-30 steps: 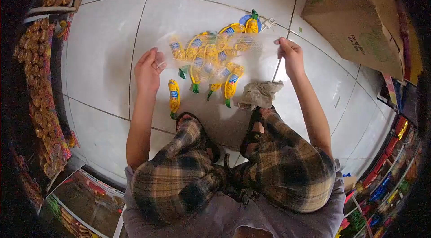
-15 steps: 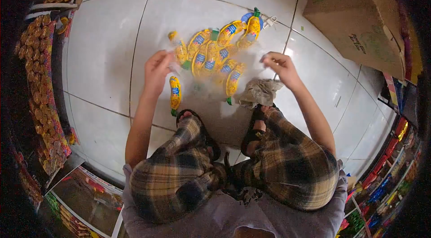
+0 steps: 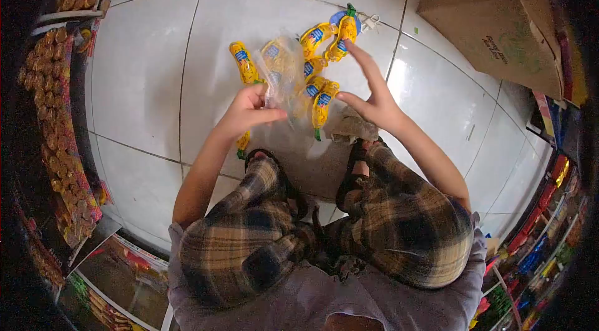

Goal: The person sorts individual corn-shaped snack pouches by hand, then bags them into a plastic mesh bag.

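Note:
My left hand (image 3: 249, 112) pinches a clear plastic bag (image 3: 281, 72) between thumb and fingers. The bag stands out over part of the pile, and yellow packs show through it. My right hand (image 3: 377, 106) is open, its thumb and fingers spread, beside the packs and apart from the bag. On the floor lie several yellow banana-shaped packs (image 3: 324, 106) with blue labels and green ends. One pack (image 3: 243, 61) lies to the left of the bag, and another (image 3: 343, 38) lies near my right fingertips. A pack (image 3: 243, 142) is partly hidden under my left wrist.
A crumpled greyish plastic piece (image 3: 350, 125) lies by my right foot. White ties and a blue round item (image 3: 338, 17) lie at the pile's far end. A cardboard box (image 3: 493, 25) stands at upper right. Stocked shelves (image 3: 65, 137) line both sides of the tiled floor (image 3: 137, 81).
My right hand has gone from closed to spread open. My left hand has moved right and down, with the clear bag now plainly visible in it over the packs.

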Available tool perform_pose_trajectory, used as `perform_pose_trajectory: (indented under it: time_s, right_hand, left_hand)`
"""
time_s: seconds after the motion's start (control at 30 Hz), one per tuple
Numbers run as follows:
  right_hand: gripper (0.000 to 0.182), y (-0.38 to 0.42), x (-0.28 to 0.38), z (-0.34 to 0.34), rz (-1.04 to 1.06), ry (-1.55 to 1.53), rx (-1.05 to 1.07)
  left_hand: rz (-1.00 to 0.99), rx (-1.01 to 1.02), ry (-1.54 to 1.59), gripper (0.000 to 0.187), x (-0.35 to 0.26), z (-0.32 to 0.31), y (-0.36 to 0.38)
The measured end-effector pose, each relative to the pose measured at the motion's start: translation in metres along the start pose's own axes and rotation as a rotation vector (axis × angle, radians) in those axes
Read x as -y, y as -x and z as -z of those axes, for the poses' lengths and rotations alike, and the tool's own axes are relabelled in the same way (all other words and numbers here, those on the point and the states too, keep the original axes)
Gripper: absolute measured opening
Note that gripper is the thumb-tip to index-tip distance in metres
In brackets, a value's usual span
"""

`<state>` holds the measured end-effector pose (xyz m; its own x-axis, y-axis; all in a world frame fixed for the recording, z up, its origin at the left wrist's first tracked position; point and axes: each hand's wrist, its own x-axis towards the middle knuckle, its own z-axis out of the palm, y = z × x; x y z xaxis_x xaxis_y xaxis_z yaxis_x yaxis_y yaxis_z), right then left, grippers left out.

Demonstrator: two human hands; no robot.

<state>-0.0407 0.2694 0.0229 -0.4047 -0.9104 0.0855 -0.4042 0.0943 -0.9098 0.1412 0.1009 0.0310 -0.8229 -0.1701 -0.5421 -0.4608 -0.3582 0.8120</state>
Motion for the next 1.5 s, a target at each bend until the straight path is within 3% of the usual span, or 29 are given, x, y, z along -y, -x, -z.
perform_pose_trajectory:
  time_s: [0.07, 0.17, 0.23, 0.3, 0.37, 0.47, 0.6, 0.67, 0.7, 0.77, 0.83, 0.9, 0.93, 1.0, 1.13, 1.2, 1.23, 1.3, 1.33, 1.4, 1.43, 1.5]
  right_hand:
    - [0.063, -0.005, 0.011, 0.0, 0.223, 0.138, 0.149]
    - [0.061, -0.012, 0.031, 0.0, 0.365, 0.389, 0.264]
    - [0.057, -0.015, 0.046, 0.001, 0.37, 0.395, 0.294]
    - [0.052, -0.014, 0.046, 0.0, 0.374, 0.4, 0.325]
    - [0.036, -0.011, 0.035, 0.0, 0.384, 0.287, 0.365]
    - [0.026, -0.007, 0.031, 0.001, 0.419, 0.294, 0.223]
    - [0.027, -0.005, 0.031, 0.01, 0.566, 0.433, 0.169]
    - [0.036, -0.003, 0.033, 0.006, 0.605, 0.355, 0.149]
    - [0.036, -0.001, 0.034, 0.005, 0.608, 0.357, 0.147]
    - [0.032, 0.002, 0.041, -0.001, 0.65, 0.244, 0.132]
    - [0.029, 0.014, 0.024, -0.007, 0.799, 0.325, 0.258]
    - [0.018, 0.013, 0.043, 0.001, 0.764, 0.365, 0.167]
    - [0.018, 0.012, 0.047, -0.002, 0.727, 0.326, 0.145]
    - [0.018, 0.008, 0.05, -0.002, 0.723, 0.32, 0.103]
    - [0.017, 0.002, 0.068, 0.006, 0.879, 0.402, 0.042]
    - [0.013, 0.0, 0.079, 0.022, 0.976, 0.469, 0.018]
    - [0.013, -0.001, 0.079, 0.03, 0.99, 0.484, 0.027]
    - [0.013, -0.006, 0.071, 0.044, 1.018, 0.525, 0.106]
    - [0.013, -0.009, 0.066, 0.044, 1.03, 0.552, 0.114]
    - [0.014, -0.012, 0.044, 0.034, 1.132, 0.704, 0.463]
    - [0.014, -0.012, 0.037, 0.029, 1.137, 0.73, 0.472]
    - [0.016, -0.011, 0.023, 0.024, 1.011, 0.896, 0.727]
  left_hand:
    - [0.065, 0.034, -0.046, 0.017, 0.001, -0.005, 0.002]
    - [-0.055, 0.148, -0.073, 0.024, 0.006, -0.01, 0.004]
    - [-0.033, 0.327, -0.22, 0.034, -0.001, -0.014, 0.007]
    - [-0.013, 0.315, -0.199, 0.035, -0.005, -0.02, 0.009]
    - [-0.047, 0.289, -0.257, 0.034, 0.001, -0.019, 0.009]
    - [-0.04, 0.279, -0.184, 0.033, 0.014, -0.017, 0.008]
    - [-0.046, 0.346, -0.148, 0.026, 0.007, -0.02, 0.011]
    - [0.181, 0.306, 0.178, 0.02, -0.001, -0.019, 0.014]
    - [0.178, 0.306, 0.175, 0.02, -0.001, -0.023, 0.015]
    - [-0.454, -0.134, -0.386, 0.033, -0.009, -0.037, 0.021]
    - [-0.655, -0.113, -0.77, 0.05, -0.016, -0.044, 0.027]
    - [-0.882, 0.068, -0.919, 0.052, -0.014, -0.043, 0.017]
    - [-0.99, -0.065, -0.99, 0.048, -0.005, -0.048, 0.019]
    - [-1.152, -0.212, -0.925, 0.037, 0.016, -0.043, 0.011]
    - [-1.235, -0.246, -1.024, 0.027, -0.012, -0.038, 0.025]
    - [-1.461, -0.179, -1.286, 0.017, -0.022, -0.033, 0.038]
    - [-1.478, -0.198, -1.282, 0.017, -0.03, -0.034, 0.047]
    - [-1.257, 0.33, -1.059, 0.01, -0.043, -0.036, 0.056]
    - [-1.288, 0.32, -1.057, 0.01, -0.042, -0.039, 0.054]
    - [-1.302, 0.544, -1.158, 0.009, -0.037, -0.047, 0.049]
    - [-1.329, 0.535, -1.158, 0.009, -0.048, -0.053, 0.049]
    - [-0.107, 0.515, -1.399, 0.012, -0.075, -0.068, 0.053]
